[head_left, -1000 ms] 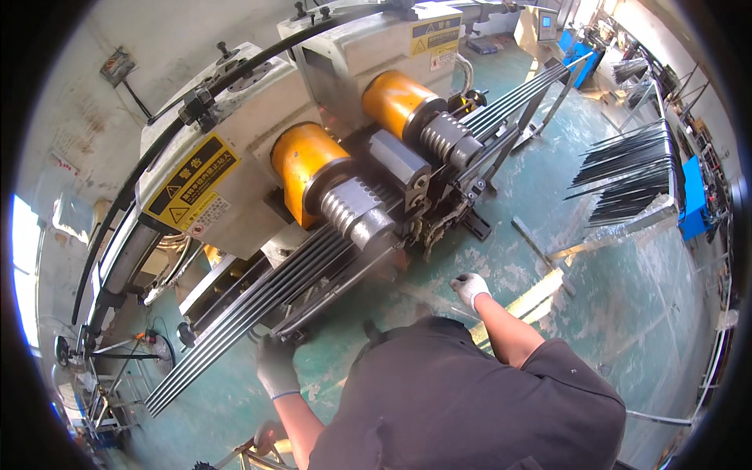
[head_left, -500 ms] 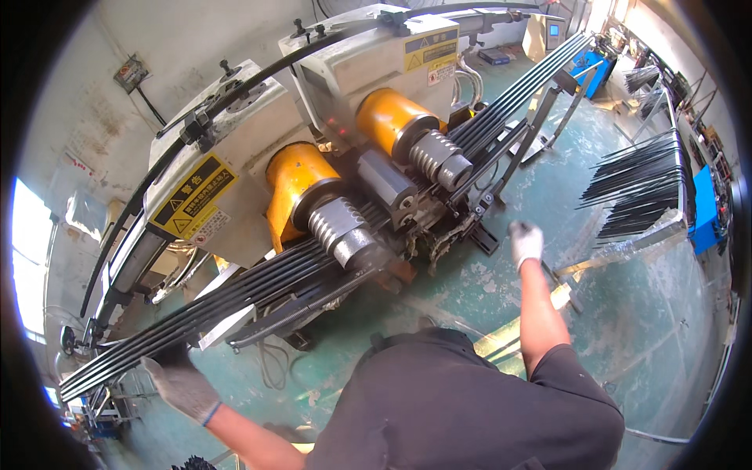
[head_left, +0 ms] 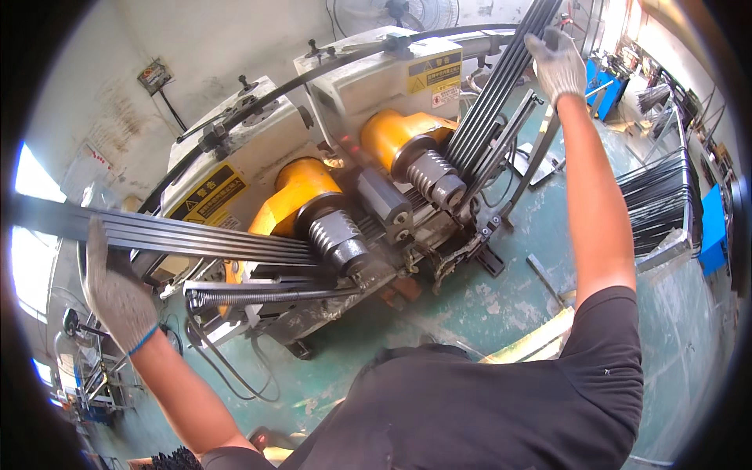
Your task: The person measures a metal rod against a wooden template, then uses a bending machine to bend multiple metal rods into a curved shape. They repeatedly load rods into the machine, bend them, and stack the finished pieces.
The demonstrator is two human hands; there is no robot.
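- Reaching both ways, I have my right fingers (head_left: 540,48) up at the right rods (head_left: 497,90), upper right of the frame; half a second ago they were well apart from them.
- Both runs have swung: the left rods (head_left: 211,240), at the left of the frame, and the right rods now stand higher at their outer ends, so I judge I am handling both sides at once.
- My left fingers (head_left: 96,249) lie against the left rods; I cannot tell whether either set is closed.
- Yellow-and-black labels (head_left: 207,193) with triangles and printed characters sit on the pale machine (head_left: 364,88), upper left and upper middle; I make out no brand.
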